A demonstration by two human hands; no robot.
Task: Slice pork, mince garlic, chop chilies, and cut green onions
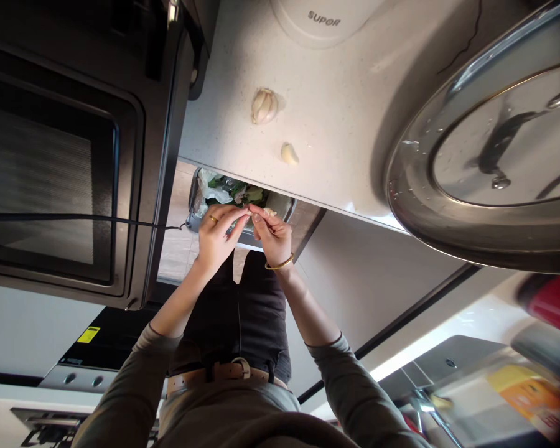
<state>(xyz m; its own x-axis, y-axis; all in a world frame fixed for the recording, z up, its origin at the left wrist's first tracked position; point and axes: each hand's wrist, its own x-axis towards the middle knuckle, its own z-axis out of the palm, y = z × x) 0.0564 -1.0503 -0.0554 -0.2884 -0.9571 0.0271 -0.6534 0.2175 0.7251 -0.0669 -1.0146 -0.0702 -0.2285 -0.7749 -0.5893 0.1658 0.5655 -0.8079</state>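
Observation:
My left hand (218, 233), with a ring on one finger, is closed in a pinch, its fingertips meeting those of my right hand over the bin. What the left fingertips pinch is too small to make out. My right hand (275, 239), with a bangle at the wrist, is closed around a pale garlic clove (270, 213), partly hidden by the fingers. Below both hands stands a bin (195, 198) lined with a plastic bag and holding green leaves. On the counter, a partial garlic bulb (264, 106) and a single peeled garlic clove (289, 154) lie apart.
A microwave (135, 186) stands on the left, its black cord (74, 218) crossing in front. A large lidded steel pot (410, 180) sits on the right of the white counter (336, 124). The base of a white SUPOR appliance (326, 31) is at the far edge.

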